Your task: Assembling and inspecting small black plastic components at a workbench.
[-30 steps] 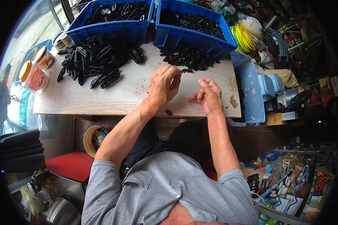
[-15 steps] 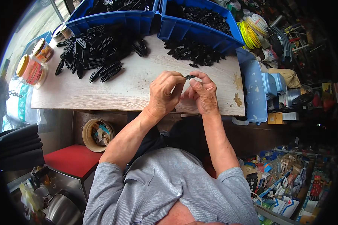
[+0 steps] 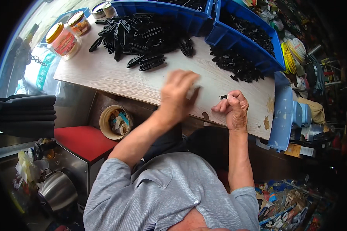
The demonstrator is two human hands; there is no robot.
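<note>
Above the table's front part, my right hand (image 3: 238, 111) pinches a small black plastic part (image 3: 223, 97) between thumb and forefinger, the other fingers curled beneath. To its left, apart from it, my left hand (image 3: 177, 92) is smeared by motion, so whether its fingers hold anything does not show. Beyond the left hand lies a heap of long black plastic pieces (image 3: 142, 36), a few of them nearer the front. Farther right, a pile of small black plastic parts (image 3: 239, 65) spreads over the wooden tabletop (image 3: 104, 75).
Two blue bins (image 3: 250, 48) of black parts stand along the table's back. Lidded jars (image 3: 63, 42) sit at its left end. A round bucket (image 3: 115, 121) holding scraps stands below the front edge, beside a red-topped cabinet (image 3: 83, 142). Blue tubs (image 3: 279, 115) flank the right end.
My hands have come apart: the left no longer meets the right at the small part. The right keeps the part. The view has turned, shifting the table within the picture.
</note>
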